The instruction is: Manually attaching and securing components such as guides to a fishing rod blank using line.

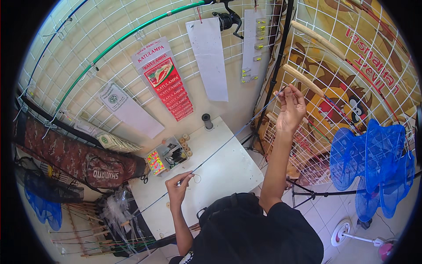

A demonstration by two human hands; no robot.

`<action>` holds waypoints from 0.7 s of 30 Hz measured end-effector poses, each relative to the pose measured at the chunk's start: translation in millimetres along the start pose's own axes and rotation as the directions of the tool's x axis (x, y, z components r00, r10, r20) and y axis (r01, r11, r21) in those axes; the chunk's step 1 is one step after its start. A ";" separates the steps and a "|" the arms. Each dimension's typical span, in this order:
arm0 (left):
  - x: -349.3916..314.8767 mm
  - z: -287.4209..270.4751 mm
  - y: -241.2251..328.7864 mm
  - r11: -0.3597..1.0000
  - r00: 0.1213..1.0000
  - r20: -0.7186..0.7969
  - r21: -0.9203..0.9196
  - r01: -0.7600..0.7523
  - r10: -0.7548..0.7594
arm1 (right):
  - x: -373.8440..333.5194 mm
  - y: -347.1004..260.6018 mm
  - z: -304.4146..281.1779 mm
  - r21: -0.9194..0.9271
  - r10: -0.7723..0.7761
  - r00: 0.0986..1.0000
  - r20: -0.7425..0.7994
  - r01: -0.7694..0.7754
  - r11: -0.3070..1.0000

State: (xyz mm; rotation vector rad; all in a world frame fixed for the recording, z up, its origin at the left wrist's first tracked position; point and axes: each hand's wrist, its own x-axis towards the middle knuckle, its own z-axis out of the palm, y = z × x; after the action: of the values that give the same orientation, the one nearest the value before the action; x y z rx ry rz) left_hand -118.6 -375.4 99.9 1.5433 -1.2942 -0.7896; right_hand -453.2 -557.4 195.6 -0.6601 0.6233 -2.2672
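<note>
A thin blue-grey fishing rod [233,137] slants across the view, rising from the lower left to the upper right above a white table. My left hand [178,188] is closed, its thumb and fingertips pinching at the rod over the table's middle. From those fingertips hangs a small loop of thin, pale line [198,179]. My right hand [290,107] is raised high at the right, with the rod's upper end between its thumb and fingers. A small pale bit shows at these fingertips, too small to make out.
On the white table [222,176] stand a box of bright floats [155,163], cork rings [186,137], a dark spool [207,121] and scissors [144,178]. Wire grids with rods and packets line the walls. Blue nets [373,163] hang at right; a camouflage rod bag [94,165] lies left.
</note>
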 end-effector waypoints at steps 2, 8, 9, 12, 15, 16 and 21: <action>-0.1 0.3 0.4 1.000 1.000 0.002 -0.002 0.001 -0.001 | 0.9 -0.1 0.3 -0.013 -0.012 1.000 -0.018 0.012 1.000; -0.5 0.0 -1.5 1.000 1.000 0.002 -0.002 0.005 -0.005 | 2.3 -6.3 3.8 -0.103 0.012 0.998 0.066 -0.005 0.995; -0.3 0.2 -1.2 1.000 1.000 0.004 0.005 0.002 -0.002 | 4.6 -6.1 0.3 -0.097 0.038 0.995 0.089 -0.029 0.995; -0.6 0.1 -0.7 1.000 1.000 0.008 0.013 0.011 -0.011 | 8.0 -7.2 -3.3 -0.102 0.068 0.990 0.121 -0.055 0.993; -0.5 0.5 1.3 1.000 0.999 0.035 0.017 -0.003 0.002 | 7.7 -9.4 -1.8 -0.158 0.026 0.993 0.119 -0.007 0.987; -0.2 0.9 1.4 1.000 0.999 0.035 0.016 -0.001 0.000 | 6.6 -10.0 -0.4 -0.160 0.028 0.992 0.119 -0.008 0.987; 2.1 2.6 -1.3 1.000 1.000 0.008 -0.006 -0.008 0.008 | 1.1 -9.4 3.6 -0.601 -0.262 0.958 0.120 0.280 0.749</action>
State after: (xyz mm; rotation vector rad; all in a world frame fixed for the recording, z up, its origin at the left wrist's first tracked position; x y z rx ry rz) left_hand -120.0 -378.1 97.9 1.5306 -1.3023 -0.7942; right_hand -456.2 -552.9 204.1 -1.1580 1.3615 -2.2976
